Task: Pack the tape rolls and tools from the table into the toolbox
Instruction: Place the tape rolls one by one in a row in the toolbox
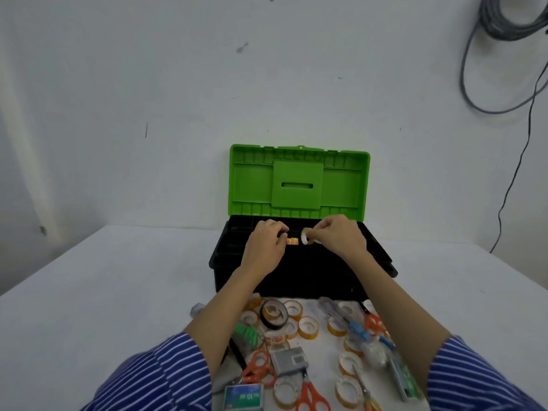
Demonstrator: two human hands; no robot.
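1. Holding a small clear tape roll (pixel 307 236) upright, the right hand (pixel 341 236) pinches it betw thumb & fingertips above the open toolbox (pixel 299 274), over the middle of the black tray.
2. Left hand (pixel 264 247) sits just left of that grip, fingers curled round something small & dark; can't tell what it is. An orange-labelled bit (pixel 292 241) shows right beside its fingertips, betw the two hands.
3. Green lid (pixel 299 180) stands up behind both hands, leaning against the wall.
4. Nearer than the grip, in front of the toolbox on the white table (pixel 89 292): loose pile w/ approx a dozen clear tape rolls.
5. Black tape roll (pixel 274 314) lies below the left forearm, w/ a clear roll tucked inside it.
6. Orange scissors (pixel 259 369) lie near the left sleeve; a second pair (pixel 311 393) sits at the bottom edge, a third (pixel 374 321) under the right forearm.
7. Grey box (pixel 289 360) sits betw the first two scissors; staples box (pixel 243 397) lies at the bottom edge, left of the second pair.
8. Blue-striped sleeves (pixel 166 375) cover both upper arms.
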